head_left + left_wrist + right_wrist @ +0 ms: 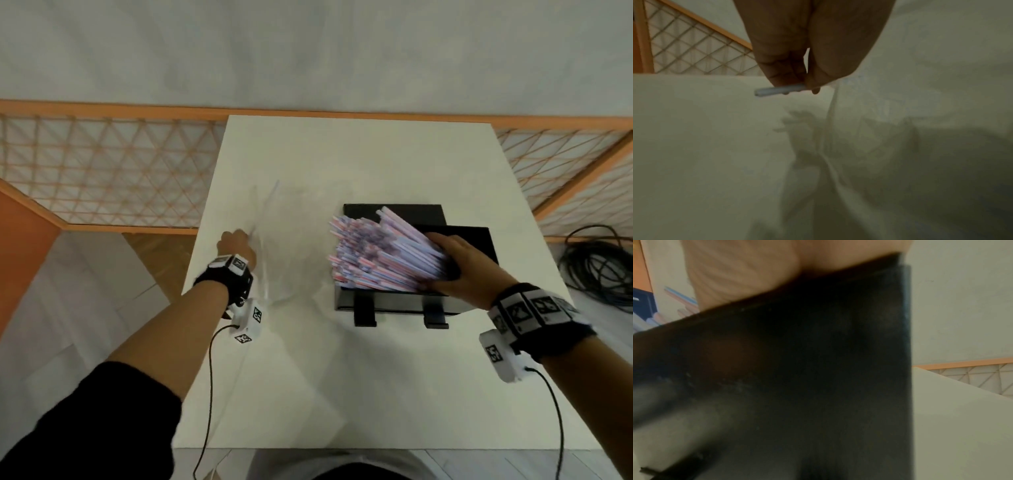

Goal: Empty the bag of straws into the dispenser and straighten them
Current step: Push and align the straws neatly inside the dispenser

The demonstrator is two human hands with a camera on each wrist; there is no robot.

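A thick bundle of pink, blue and white straws (383, 253) lies slanted in the open black dispenser (394, 305), its left ends fanned out unevenly above the rim. My right hand (459, 263) grips the bundle's right end, fingers on top and thumb below. The right wrist view is mostly the dispenser's dark wall (818, 369), with my palm (746, 272) above it and a few straw ends (684, 300) at the left. To the left, my left hand (236, 245) pinches the clear bag (284, 246) by its zip strip (777, 91). The bag (838, 146) hangs limp onto the table.
The dispenser stands right of centre on a white table (342, 377); its black lid (469, 240) stands open behind my right hand. An orange-framed lattice screen (102, 171) runs behind the table. A coil of black cable (596, 270) lies on the floor at the right.
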